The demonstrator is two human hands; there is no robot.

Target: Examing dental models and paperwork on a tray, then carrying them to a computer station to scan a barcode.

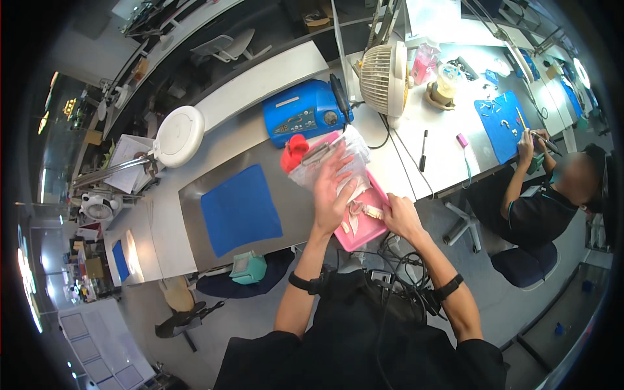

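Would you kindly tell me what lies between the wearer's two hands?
In the head view, the pink tray with pale cast-like pieces in it shows between the left hand and right hand.

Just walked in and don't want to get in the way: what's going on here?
Someone has both hands at a pink tray of pale, tooth-like pieces. Their left hand is spread above it; their right hand is at its right edge, though its exact grip is unclear. A red item lies at the far end. A blue machine stands beyond, and a blue mat lies to the left. At right, a co-worker works by another mat.
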